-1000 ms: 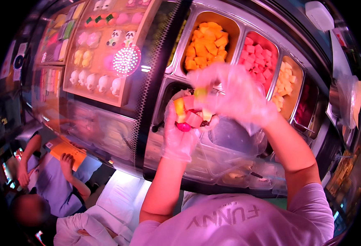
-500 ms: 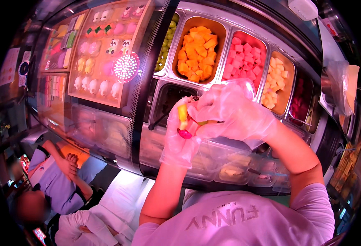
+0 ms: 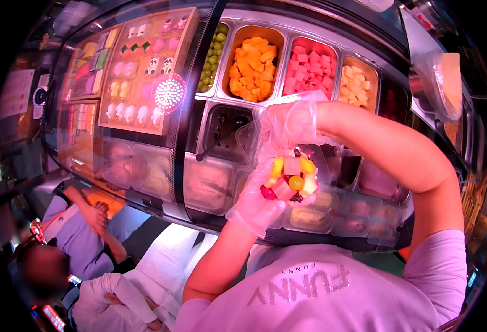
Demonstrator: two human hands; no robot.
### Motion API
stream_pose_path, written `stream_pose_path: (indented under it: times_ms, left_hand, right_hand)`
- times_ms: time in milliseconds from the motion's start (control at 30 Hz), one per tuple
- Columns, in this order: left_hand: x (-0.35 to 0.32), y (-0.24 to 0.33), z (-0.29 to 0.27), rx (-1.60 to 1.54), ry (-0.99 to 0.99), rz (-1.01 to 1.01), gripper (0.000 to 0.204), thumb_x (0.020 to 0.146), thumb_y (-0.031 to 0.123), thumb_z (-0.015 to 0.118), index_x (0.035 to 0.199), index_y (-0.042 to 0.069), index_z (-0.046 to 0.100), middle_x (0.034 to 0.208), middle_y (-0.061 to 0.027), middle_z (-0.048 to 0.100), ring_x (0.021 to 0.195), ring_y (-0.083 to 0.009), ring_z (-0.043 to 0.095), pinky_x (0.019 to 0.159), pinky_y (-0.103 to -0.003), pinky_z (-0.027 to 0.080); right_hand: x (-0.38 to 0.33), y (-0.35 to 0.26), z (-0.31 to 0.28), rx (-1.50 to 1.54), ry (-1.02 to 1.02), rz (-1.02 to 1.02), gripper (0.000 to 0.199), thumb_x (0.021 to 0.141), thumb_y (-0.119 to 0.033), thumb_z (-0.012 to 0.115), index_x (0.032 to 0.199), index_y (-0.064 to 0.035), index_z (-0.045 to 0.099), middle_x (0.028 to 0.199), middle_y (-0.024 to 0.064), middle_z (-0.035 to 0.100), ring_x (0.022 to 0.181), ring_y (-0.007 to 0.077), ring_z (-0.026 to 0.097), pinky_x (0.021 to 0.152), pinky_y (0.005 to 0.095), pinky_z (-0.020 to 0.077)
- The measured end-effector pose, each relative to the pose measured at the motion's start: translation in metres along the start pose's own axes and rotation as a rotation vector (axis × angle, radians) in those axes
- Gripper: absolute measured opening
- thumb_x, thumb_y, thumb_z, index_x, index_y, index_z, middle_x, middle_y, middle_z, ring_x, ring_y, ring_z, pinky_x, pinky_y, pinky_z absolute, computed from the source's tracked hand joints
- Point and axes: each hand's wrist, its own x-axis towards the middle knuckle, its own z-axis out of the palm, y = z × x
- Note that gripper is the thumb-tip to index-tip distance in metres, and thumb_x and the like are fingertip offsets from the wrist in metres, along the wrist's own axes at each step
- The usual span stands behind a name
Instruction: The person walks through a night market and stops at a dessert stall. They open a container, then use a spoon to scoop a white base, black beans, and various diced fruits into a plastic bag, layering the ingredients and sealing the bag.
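My gloved left hand is wrapped round a bunch of mixed cut fruit. Pink and yellow cubes, a green grape, a dark red piece and dark bits face up; any cup or wrap beneath them is hidden. Just above the fruit is my gloved right hand, bent down at the wrist with its fingers curled and partly hidden. A clear curved plastic edge shows beside those fingers, but I cannot make out what they grip. Behind both hands sits a dark-filled metal tray.
Beyond my hands, metal pans hold green grapes, orange cubes, pink cubes and pale cubes. Clear lidded tubs line the near side. A glass case of small sweets stands left. Two people sit at lower left.
The fruit has moved right and slightly down, turning its top into view. My right hand has shifted left and bent downward, its elbow swinging up and out. The whole view has shifted slightly.
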Motion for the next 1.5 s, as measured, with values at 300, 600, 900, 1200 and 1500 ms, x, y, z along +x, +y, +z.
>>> stream_pose_path:
  times_ms: [300,600,900,1200,1500]
  left_hand:
    - [-0.015,-0.033,-0.007,0.085,-0.102,-0.125,0.076,0.096,0.054,0.060,0.146,0.001,0.040,0.138,-0.0257,0.054,0.123,-0.0479,0.056,0.096,-0.055,0.051]
    - [-0.035,-0.055,0.007,0.162,-0.046,0.010,0.074,0.095,0.051,0.063,0.147,0.003,0.040,0.138,-0.0243,0.054,0.126,-0.0448,0.055,0.104,-0.063,0.047]
    - [-0.037,-0.052,-0.002,0.020,-0.188,-0.059,0.061,0.098,0.037,0.063,0.144,0.001,0.043,0.141,-0.0176,0.054,0.125,-0.0361,0.058,0.109,-0.048,0.046]
    - [-0.045,-0.065,-0.001,-0.022,0.050,0.300,0.049,0.099,0.030,0.059,0.143,0.009,0.050,0.144,-0.0096,0.054,0.134,-0.0255,0.051,0.116,-0.044,0.040]
    - [-0.061,-0.098,0.011,0.456,0.077,0.526,0.075,0.088,0.042,0.068,0.149,0.008,0.041,0.151,-0.0167,0.046,0.140,-0.0385,0.044,0.116,-0.054,0.040]
  right_hand:
    - [-0.038,-0.009,0.055,0.461,0.282,0.019,0.020,0.094,-0.021,0.066,0.084,-0.0032,0.067,0.068,0.0000,0.061,0.062,0.0095,0.056,0.055,0.0299,0.0451]
    - [-0.053,-0.008,0.057,0.319,0.439,-0.349,0.024,0.097,-0.027,0.069,0.094,-0.0039,0.073,0.084,0.0023,0.068,0.081,0.0128,0.061,0.076,0.0308,0.0508]
    - [-0.105,-0.042,0.048,-0.322,0.550,-0.692,0.041,0.083,-0.022,0.075,0.122,-0.0100,0.071,0.083,0.0070,0.067,0.077,0.0258,0.066,0.068,0.0351,0.0536]
    - [-0.157,-0.036,0.123,-0.839,0.648,-0.822,0.049,0.089,-0.030,0.065,0.128,-0.0013,0.060,0.113,0.0113,0.059,0.087,0.0207,0.063,0.062,0.0308,0.0529]
    - [-0.172,0.007,0.224,-0.407,1.031,-0.684,0.071,0.091,-0.057,0.063,0.145,-0.0125,0.053,0.147,0.0206,0.049,0.123,0.0376,0.057,0.097,0.0456,0.0494]
